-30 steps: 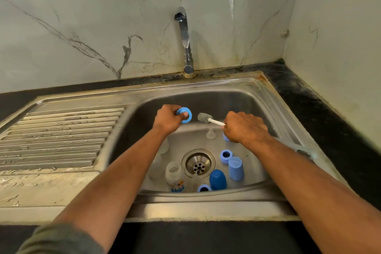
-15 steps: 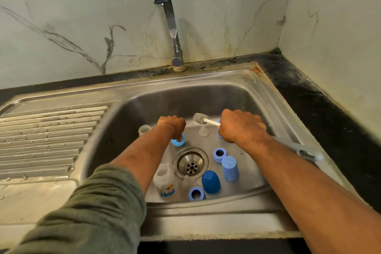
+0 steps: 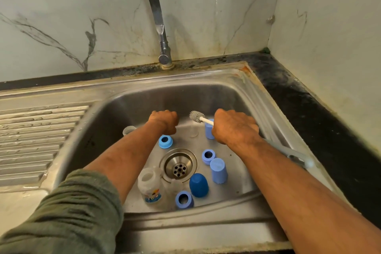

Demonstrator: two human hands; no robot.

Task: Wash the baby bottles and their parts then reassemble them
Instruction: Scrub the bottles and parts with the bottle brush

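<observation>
Steel sink (image 3: 237, 88) under marble walls | right hand (image 3: 235, 128) grip clamped on brush (image 3: 201, 118) | left hand (image 3: 165, 120) curled, contents hidden | blue ring (image 3: 165, 141) just below left grip | bottle (image 3: 150, 186) nearer, by drain (image 3: 179, 164)

Brush (image 3: 197, 116) in R hand (image 3: 234, 128) (over sink (image 3: 237, 93))

In the sink (image 3: 237, 93): three blue collar rings (image 3: 165, 141), three blue caps (image 3: 198, 185), two clear bottles (image 3: 150, 185), one brush (image 3: 196, 116).

Both forearms reach forward; left hand (image 3: 164, 120) is curled knuckles-up, right hand (image 3: 234, 128) fisted around a bottle brush (image 3: 199, 117) handle
</observation>
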